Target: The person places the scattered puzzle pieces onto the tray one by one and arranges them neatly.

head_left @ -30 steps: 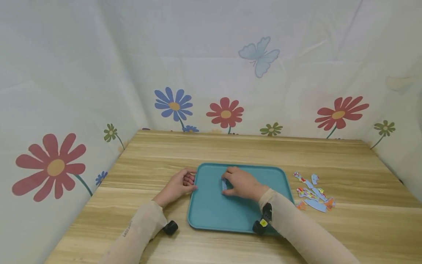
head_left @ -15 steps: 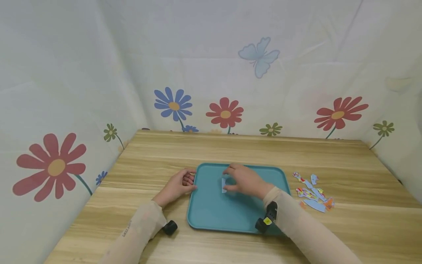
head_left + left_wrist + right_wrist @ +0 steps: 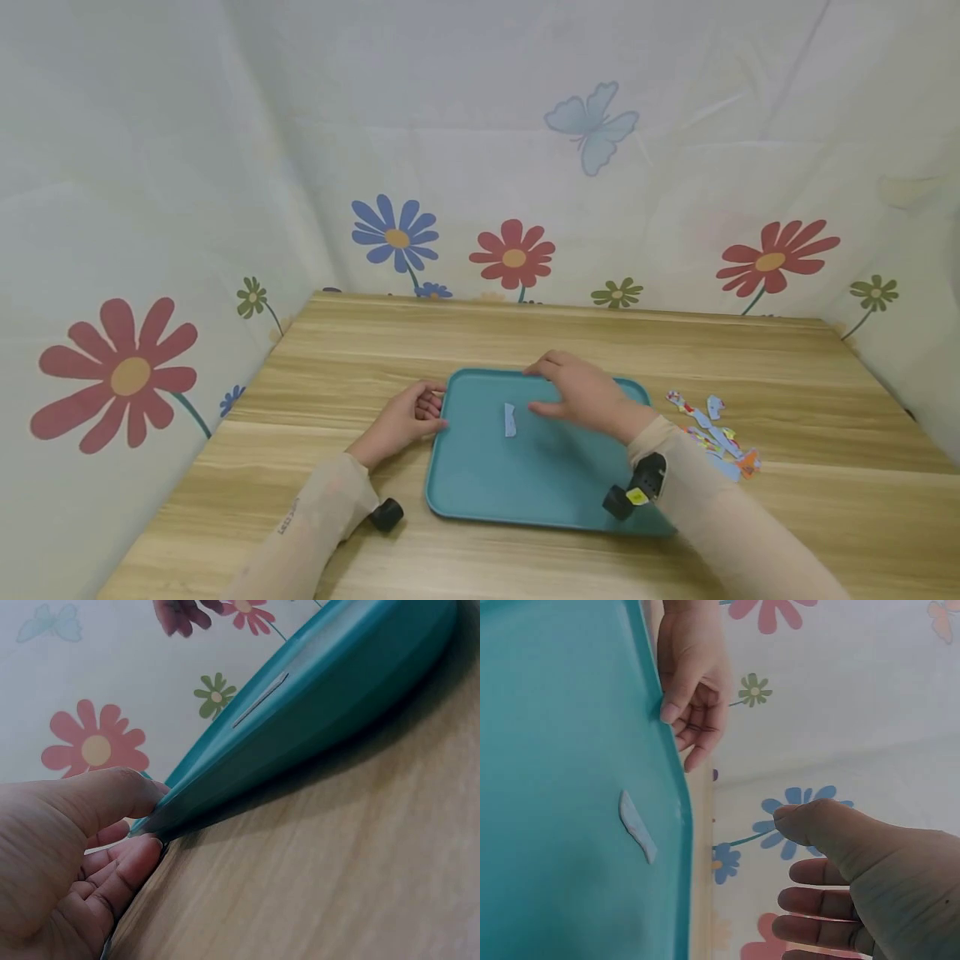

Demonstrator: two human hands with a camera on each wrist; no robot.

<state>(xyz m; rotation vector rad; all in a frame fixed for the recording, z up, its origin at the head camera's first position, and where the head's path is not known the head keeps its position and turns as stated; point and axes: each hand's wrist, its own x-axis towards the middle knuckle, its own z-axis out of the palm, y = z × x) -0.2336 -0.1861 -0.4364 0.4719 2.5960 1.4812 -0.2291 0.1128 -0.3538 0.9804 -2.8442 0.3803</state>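
A light-blue flat cut-out piece (image 3: 510,421) with one wavy long edge lies on the teal tray (image 3: 480,487), left of its middle; in the right wrist view the piece (image 3: 634,825) rests flat, apart from both hands. My left hand (image 3: 401,423) grips the tray's left edge; the left wrist view has its thumb on the rim and its fingers curled at the outer side. Above the tray, right of the piece, my right hand (image 3: 588,396) is raised with fingers apart and nothing in them. The right wrist view confirms this hand (image 3: 885,881) holds nothing.
Right of the tray, several flat cut-out pieces (image 3: 723,442), blue, orange and multicoloured, lie loosely together on the wooden table (image 3: 360,333), partly hidden by the right forearm. A flower-printed white cloth (image 3: 450,150) hangs behind and beside the table.
My right hand has let go of the light-blue piece and moved up and to the right, leaving it on the tray. The left hand has stayed at the tray's edge.
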